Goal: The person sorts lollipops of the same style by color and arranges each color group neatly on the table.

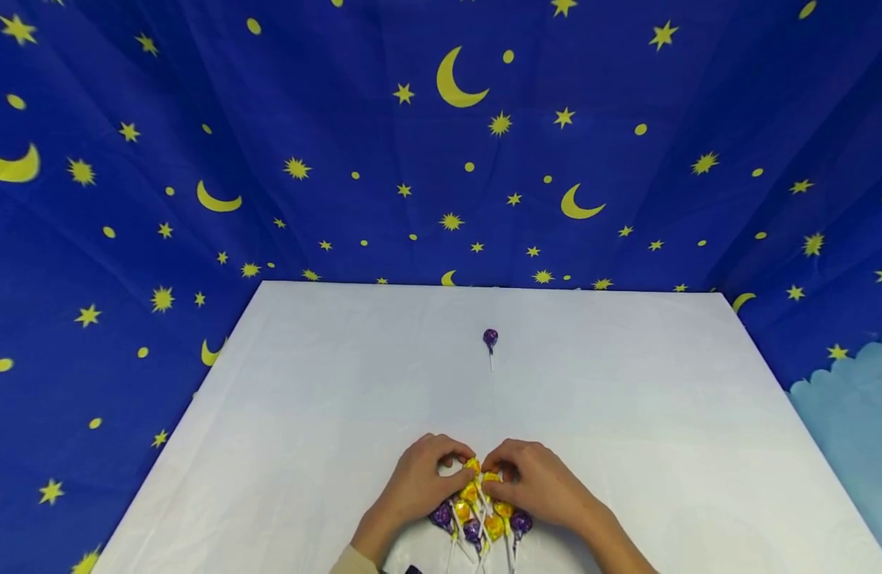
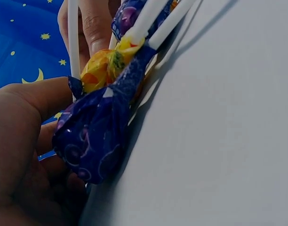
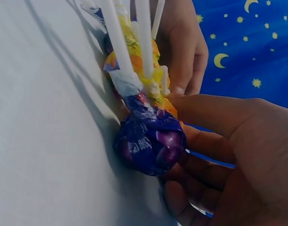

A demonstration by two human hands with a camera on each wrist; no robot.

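Note:
Wrapped lollipops lie bunched at the table's near side, their white sticks pointing mostly toward me. My left hand [image 1: 425, 480] pinches a yellow lollipop [image 1: 472, 465] at the top of the bunch between thumb and fingers. Just to its right, my right hand [image 1: 543, 483] pinches another yellow lollipop [image 1: 491, 477]. Below them are more yellow ones, with a purple lollipop [image 1: 442, 516] on the left, one [image 1: 473, 530] in the middle and one [image 1: 521, 522] on the right. Each wrist view shows a purple wrapper [image 2: 93, 136] [image 3: 151, 141] close up, partly covering the fingertips behind.
A single purple lollipop [image 1: 490, 338] lies far back on the white table [image 1: 340, 383], its stick toward me. A small dark item [image 1: 413, 570] shows at the bottom edge. Blue cloth [image 1: 383, 151] with yellow moons and stars hangs behind and at the sides.

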